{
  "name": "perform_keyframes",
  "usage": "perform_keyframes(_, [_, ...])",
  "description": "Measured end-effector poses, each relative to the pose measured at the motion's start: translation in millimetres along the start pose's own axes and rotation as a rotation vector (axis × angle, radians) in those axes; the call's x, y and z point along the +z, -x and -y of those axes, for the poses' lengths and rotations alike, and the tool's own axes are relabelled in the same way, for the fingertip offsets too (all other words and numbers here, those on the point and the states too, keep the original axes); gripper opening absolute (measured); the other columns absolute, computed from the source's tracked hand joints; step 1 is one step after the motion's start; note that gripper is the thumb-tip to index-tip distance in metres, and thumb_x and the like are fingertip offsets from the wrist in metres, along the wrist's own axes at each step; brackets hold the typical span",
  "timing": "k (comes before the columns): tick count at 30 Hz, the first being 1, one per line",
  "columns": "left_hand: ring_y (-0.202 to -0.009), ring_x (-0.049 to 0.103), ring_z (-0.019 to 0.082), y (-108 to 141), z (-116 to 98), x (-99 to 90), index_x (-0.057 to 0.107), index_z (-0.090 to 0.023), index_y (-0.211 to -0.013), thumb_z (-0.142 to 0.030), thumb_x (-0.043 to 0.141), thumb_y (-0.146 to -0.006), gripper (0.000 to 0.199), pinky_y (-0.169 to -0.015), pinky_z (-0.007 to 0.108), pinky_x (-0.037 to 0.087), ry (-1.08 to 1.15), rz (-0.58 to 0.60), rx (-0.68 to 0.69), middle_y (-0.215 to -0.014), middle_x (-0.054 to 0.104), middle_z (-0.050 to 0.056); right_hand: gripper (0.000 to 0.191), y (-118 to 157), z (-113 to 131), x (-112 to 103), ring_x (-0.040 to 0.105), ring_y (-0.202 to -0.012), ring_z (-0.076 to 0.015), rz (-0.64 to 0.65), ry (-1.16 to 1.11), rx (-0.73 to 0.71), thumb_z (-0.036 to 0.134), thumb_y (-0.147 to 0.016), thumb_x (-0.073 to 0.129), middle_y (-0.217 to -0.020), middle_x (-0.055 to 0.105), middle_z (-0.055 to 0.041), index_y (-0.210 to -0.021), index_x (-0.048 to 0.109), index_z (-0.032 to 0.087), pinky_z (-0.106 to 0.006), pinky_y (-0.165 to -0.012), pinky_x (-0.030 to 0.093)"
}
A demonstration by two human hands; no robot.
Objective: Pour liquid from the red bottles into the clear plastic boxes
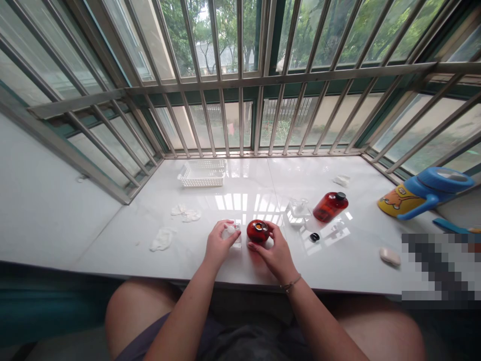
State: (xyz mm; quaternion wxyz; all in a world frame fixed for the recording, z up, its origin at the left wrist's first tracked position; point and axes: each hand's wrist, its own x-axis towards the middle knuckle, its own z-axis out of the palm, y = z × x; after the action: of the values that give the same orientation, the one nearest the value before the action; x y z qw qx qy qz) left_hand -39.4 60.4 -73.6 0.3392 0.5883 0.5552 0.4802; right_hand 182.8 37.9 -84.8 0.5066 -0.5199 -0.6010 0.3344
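My left hand (pixel 220 244) is closed around a small clear bottle (pixel 237 241) standing on the white tabletop, its fingers partly hiding the top. Close beside it, my right hand (pixel 276 251) grips a round amber-red bottle (pixel 257 229) whose neck is uncapped. A small gap separates the two bottles. Right of my right hand lies a loose black cap (pixel 314 237). Behind that cap are a second clear glass bottle (pixel 298 211) and a larger amber-red bottle (pixel 330 207) with a black cap on it.
A white perforated basket (pixel 203 181) sits near the barred window. Crumpled tissues (pixel 163 239) lie on the left, and another tissue (pixel 341 180) at the back right. Farther right are a blue and yellow cup (pixel 404 199) and a pale rounded object (pixel 390 257). The tabletop's front edge (pixel 240 284) runs above my legs.
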Motion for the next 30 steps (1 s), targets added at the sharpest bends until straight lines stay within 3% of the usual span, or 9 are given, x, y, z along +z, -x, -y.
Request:
perform_keyframes(12, [-0.115,0.074,0.031,3.6,-4.9,2.9,0.079,-0.026,-0.102,-0.043,0.084,-0.088,0.023,-0.112,0.048,0.054,-0.009,-0.048,-0.051,-0.120,0.079,0.008,0.076,30.6,-9.8,-24.9,0.071,-0.117,-0.0325,-0.119,0.087,0.004,0.056,-0.082,0.091,-0.139,0.067,-0.0141,-0.143,0.056,0.026,-0.056,-0.102,0.063])
perform_keyframes(15, [-0.121,0.073,0.031,3.1,-5.1,0.5,0.079,-0.025,-0.102,-0.045,0.082,-0.090,0.024,-0.117,0.048,0.051,-0.004,-0.015,-0.029,-0.129,0.076,0.009,0.077,38.5,-16.7,-28.6,0.071,-0.116,-0.0325,-0.169,0.099,-0.002,0.055,-0.081,0.091,-0.138,0.067,-0.0140,-0.143,0.056,0.025,-0.055,-0.101,0.063])
perform_keyframes(21, [-0.142,0.062,0.032,2.3,-5.5,-7.5,0.080,-0.029,-0.122,-0.046,0.076,-0.096,0.032,-0.126,0.051,0.043,0.076,0.146,0.023,-0.148,0.069,0.009,0.076,47.9,-29.6,-29.1,0.069,-0.122,-0.0342,-0.278,0.089,-0.020,0.055,-0.081,0.091,-0.138,0.066,-0.0151,-0.142,0.058,0.024,-0.056,-0.105,0.060])
perform_keyframes(30, [-0.124,0.071,0.032,-1.0,-4.4,-5.7,0.081,-0.026,-0.108,-0.048,0.079,-0.092,0.027,-0.121,0.053,0.050,0.057,0.116,-0.022,-0.136,0.075,0.009,0.078,47.3,-31.3,-27.1,0.068,-0.120,-0.0327,-0.265,0.051,-0.015,0.052,-0.081,0.091,-0.137,0.065,-0.0150,-0.144,0.056,0.023,-0.054,-0.104,0.060])
